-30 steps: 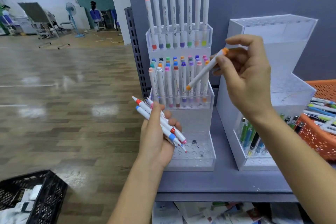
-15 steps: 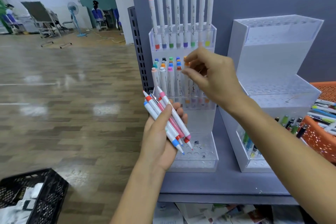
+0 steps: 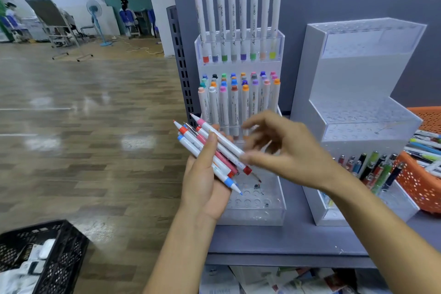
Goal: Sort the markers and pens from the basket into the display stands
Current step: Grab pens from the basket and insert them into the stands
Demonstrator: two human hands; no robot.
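My left hand (image 3: 205, 181) grips a bundle of several white markers (image 3: 212, 148) with red, pink and blue ends, held slanted in front of the clear tiered marker stand (image 3: 239, 40). My right hand (image 3: 288, 150) hovers just right of the bundle with loosely spread, motion-blurred fingers, its thumb tip touching the topmost marker, and holds nothing. The stand's top and middle tiers hold rows of upright markers, while its bottom tier (image 3: 257, 203) shows bare holes. The orange basket (image 3: 417, 184) at the right edge holds several pens.
A second, taller white-and-clear stand (image 3: 358, 74) stands to the right with several pens (image 3: 374, 169) in its lowest tier. Both stands sit on a grey shelf (image 3: 286, 241) against a grey panel. A black crate (image 3: 55, 253) sits on the floor at lower left.
My right hand set the orange-capped marker into the stand's middle tier, let go, and came down to the bundle in my left hand. The left hand tilted the bundle slightly.
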